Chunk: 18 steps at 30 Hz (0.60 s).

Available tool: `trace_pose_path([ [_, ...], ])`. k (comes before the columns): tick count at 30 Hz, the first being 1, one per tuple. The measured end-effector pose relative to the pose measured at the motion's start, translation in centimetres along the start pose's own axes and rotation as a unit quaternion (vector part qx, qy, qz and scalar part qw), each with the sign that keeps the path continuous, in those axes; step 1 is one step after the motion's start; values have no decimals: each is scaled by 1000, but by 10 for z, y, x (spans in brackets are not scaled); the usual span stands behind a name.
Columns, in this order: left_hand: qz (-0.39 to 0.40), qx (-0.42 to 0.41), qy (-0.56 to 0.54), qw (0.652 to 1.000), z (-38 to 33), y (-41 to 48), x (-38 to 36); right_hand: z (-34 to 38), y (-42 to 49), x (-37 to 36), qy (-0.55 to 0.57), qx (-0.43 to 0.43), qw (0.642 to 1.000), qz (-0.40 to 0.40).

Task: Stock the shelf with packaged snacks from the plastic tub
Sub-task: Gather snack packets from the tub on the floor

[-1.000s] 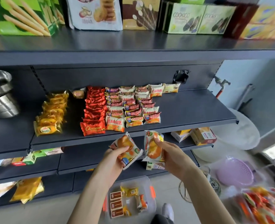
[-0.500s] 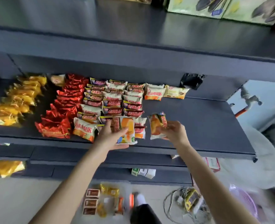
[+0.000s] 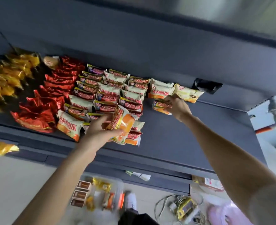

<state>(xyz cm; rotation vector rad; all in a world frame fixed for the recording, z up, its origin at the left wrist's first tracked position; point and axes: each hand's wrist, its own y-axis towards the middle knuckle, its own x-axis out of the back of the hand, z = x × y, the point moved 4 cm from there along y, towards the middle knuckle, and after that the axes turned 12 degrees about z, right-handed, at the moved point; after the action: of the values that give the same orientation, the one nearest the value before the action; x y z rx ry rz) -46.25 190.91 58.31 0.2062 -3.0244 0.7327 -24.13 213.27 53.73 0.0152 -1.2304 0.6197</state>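
My left hand (image 3: 100, 132) grips an orange and white snack pack (image 3: 123, 125) over the front rows of white packs on the dark shelf (image 3: 190, 137). My right hand (image 3: 177, 106) reaches toward the back of the shelf and pinches a second orange snack pack (image 3: 160, 106), just in front of two white packs by the back wall. Rows of red foil packs (image 3: 52, 95) and yellow packs (image 3: 9, 78) lie to the left. The clear plastic tub (image 3: 100, 195) stands on the floor below, holding several brown and yellow snacks.
A black bracket (image 3: 207, 86) is fixed on the shelf's back wall at the right. Bare shelf surface lies right of the white packs. A yellow pack (image 3: 1, 148) sits on a lower shelf at left. Cables (image 3: 179, 207) and a pink basket (image 3: 223, 215) lie on the floor.
Both hands rose from below the shelf edge onto the shelf. My right hand carried its pack farther back toward the wall; my left hand moved over the front rows.
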Motion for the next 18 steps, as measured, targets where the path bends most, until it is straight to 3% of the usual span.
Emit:
trace_pose_path([
  [18,-15,-14,-53,998,13,-13,7,0,36,-5,-10,-20,994,-109],
])
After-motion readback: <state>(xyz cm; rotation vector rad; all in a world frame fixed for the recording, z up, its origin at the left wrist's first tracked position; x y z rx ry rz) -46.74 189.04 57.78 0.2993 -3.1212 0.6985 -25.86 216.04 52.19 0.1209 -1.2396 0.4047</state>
